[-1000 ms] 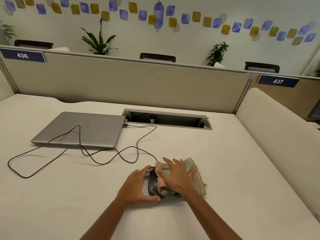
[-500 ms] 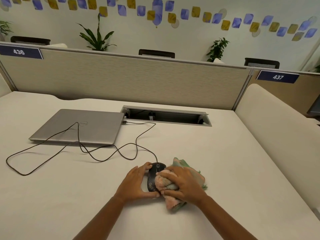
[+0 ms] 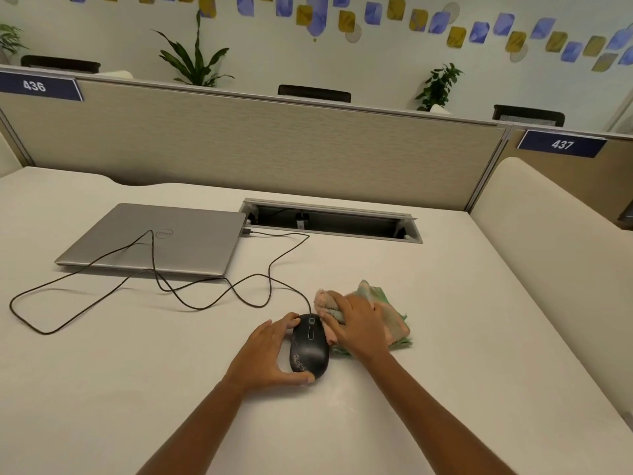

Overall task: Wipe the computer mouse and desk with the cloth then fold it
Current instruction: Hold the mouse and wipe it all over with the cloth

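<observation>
A black wired mouse (image 3: 310, 346) lies on the white desk (image 3: 445, 337), with a pale smudge near its rear end. My left hand (image 3: 269, 354) cups its left side, thumb at the back and fingertips at the front. A bunched pink and green cloth (image 3: 387, 311) sits on the desk just right of the mouse. My right hand (image 3: 356, 323) presses down on the cloth and grips it against the mouse's front right side. Most of the mouse's top is uncovered.
The mouse's black cable (image 3: 191, 296) loops across the desk to a closed silver laptop (image 3: 154, 240) at the back left. An open cable tray (image 3: 329, 222) is set into the desk behind. A partition wall (image 3: 274, 145) bounds the far edge, a cushioned divider (image 3: 555, 241) the right.
My right hand slid the cloth off the mouse's top toward the front right, uncovering the mouse. My left hand kept its hold on the mouse's left side.
</observation>
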Motion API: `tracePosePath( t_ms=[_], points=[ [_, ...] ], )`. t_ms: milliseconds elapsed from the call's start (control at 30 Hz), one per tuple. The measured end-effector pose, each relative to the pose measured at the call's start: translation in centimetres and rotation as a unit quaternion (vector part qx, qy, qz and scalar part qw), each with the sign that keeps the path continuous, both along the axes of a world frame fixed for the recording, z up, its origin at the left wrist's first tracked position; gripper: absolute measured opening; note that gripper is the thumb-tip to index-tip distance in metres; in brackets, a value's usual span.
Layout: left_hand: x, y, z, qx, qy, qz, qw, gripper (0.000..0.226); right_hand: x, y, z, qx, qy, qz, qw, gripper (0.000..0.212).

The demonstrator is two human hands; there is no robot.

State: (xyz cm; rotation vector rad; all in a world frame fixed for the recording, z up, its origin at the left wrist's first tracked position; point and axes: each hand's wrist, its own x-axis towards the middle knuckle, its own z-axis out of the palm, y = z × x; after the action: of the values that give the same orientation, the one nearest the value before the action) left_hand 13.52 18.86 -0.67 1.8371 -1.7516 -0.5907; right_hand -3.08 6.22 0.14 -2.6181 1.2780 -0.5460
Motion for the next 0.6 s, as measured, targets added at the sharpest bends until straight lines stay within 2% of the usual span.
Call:
tracePosePath(
  t_ms=[133, 233, 433, 500, 600],
  points=[
    [-0.2, 0.0, 0.2, -0.008, 0.004, 0.001, 1.000, 0.113, -1.5, 2.9, 0.1, -0.012, -0.049, 0.033, 0.998, 0.049],
    [-0.2, 0.0, 0.3, -0.006, 0.003, -0.001, 1.000, 0.112, -3.0, 5.2, 0.0, -0.094, -0.071, 0.079, 0.990, 0.045],
    [-0.4, 0.3, 0.4, -0.016, 0.016, 0.003, 1.000, 0.109, -5.4, 6.2, 0.3, -0.227, 0.034, 0.238, 0.944, 0.040],
    [-0.4, 0.3, 0.4, -0.020, 0.015, 0.003, 1.000, 0.106, -5.1, 5.8, 1.5, -0.195, 0.027, 0.250, 0.948, 0.040],
    [-0.3, 0.2, 0.5, -0.029, 0.020, 0.013, 0.999, 0.104, -3.5, 4.7, 4.7, -0.031, -0.060, 0.194, 0.979, 0.042]
  ],
)
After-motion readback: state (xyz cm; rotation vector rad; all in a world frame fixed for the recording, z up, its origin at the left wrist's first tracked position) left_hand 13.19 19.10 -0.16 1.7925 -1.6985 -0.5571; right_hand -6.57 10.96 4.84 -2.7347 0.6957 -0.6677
